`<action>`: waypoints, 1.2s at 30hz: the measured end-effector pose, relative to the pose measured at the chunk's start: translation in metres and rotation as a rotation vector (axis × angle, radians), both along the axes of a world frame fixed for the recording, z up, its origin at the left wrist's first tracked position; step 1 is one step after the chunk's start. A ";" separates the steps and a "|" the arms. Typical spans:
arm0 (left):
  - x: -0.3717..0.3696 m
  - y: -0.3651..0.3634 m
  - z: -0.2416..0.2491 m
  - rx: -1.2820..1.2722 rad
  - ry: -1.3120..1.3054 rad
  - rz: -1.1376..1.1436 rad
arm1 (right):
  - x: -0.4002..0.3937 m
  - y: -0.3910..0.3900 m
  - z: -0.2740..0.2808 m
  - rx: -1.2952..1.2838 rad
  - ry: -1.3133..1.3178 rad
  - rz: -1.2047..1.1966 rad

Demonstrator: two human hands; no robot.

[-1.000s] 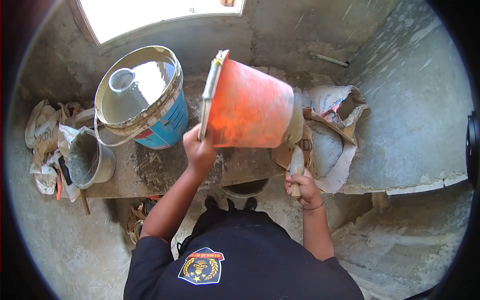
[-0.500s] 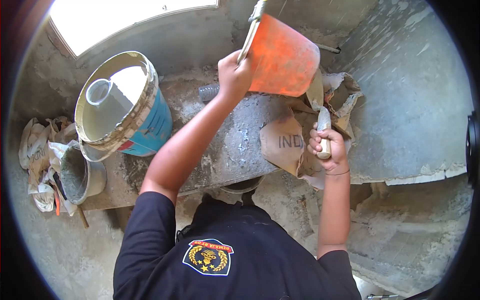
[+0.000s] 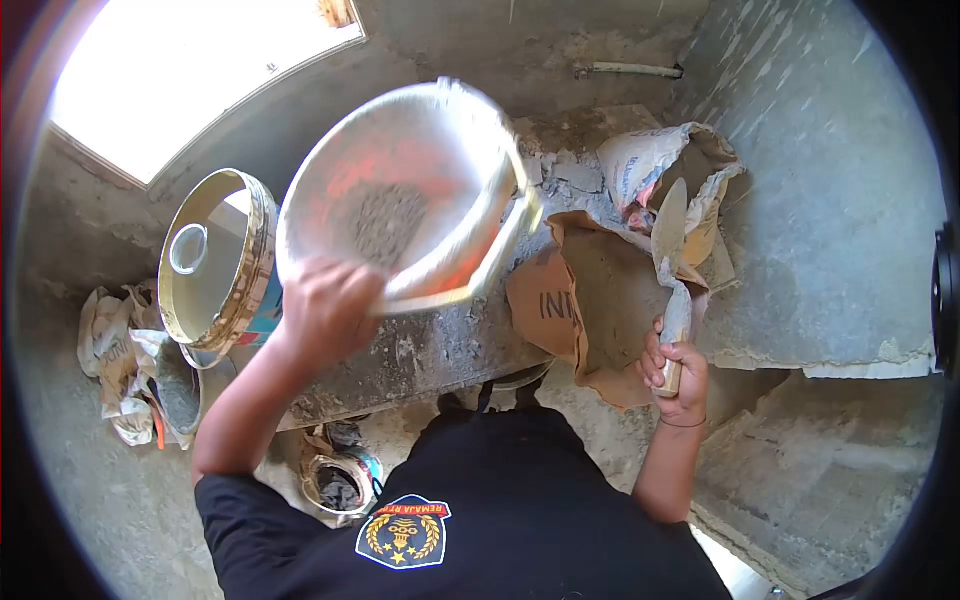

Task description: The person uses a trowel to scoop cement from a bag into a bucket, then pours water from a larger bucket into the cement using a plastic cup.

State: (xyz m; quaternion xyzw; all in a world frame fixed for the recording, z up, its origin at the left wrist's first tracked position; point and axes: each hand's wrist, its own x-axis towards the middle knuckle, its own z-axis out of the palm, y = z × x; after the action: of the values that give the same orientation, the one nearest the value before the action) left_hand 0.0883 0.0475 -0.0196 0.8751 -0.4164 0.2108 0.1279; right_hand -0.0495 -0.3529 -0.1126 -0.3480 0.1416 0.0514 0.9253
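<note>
My left hand [image 3: 330, 312] grips the near rim of an orange bucket [image 3: 455, 180], which is blurred and tilted so that its inside shows. A grey clump of material [image 3: 388, 222] lies in the bottom of the bucket. In my right hand [image 3: 677, 368] is the handle of a trowel [image 3: 670, 228], its blade pointing up and away. Beneath the trowel stands an open brown paper bag [image 3: 545, 300] with grey powder inside. A second torn bag [image 3: 640, 165] leans behind it, against the wall side.
At the left stands a large pail [image 3: 262, 235] of cloudy water with a clear cup in it. Crumpled sacks [image 3: 112, 350] lie farther left. A small container [image 3: 340, 482] with dark contents is below the ledge [image 3: 430, 355]. A pipe [image 3: 635, 69] juts from the back wall.
The bucket has swung left and nearer, turning its opening into view. My left hand moved left and down with it. My right hand and the trowel shifted slightly down and right.
</note>
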 end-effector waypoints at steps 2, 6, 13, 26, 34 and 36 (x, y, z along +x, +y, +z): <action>-0.013 0.017 -0.014 0.082 -0.053 -0.076 | 0.005 0.001 -0.005 -0.082 -0.001 -0.009; -0.036 0.033 -0.056 0.177 0.041 -0.148 | 0.014 0.007 0.003 -0.097 -0.015 0.024; -0.077 0.029 -0.102 0.357 0.300 -0.136 | 0.029 0.018 0.015 -0.203 -0.014 0.075; 0.100 -0.089 -0.030 -0.009 0.330 0.079 | 0.013 0.012 0.011 -0.208 0.079 -0.022; 0.259 -0.138 -0.145 0.976 0.580 0.374 | -0.024 -0.006 0.003 -0.312 0.070 -0.078; 0.267 -0.142 -0.166 1.164 0.606 0.396 | -0.041 -0.014 0.000 -0.320 0.115 -0.117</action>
State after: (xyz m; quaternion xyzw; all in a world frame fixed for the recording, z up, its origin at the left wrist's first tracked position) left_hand 0.3553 -0.0944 -0.1853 0.8814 -0.2397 -0.2821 -0.2935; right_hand -0.0907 -0.3667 -0.1130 -0.4783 0.2209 -0.0057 0.8499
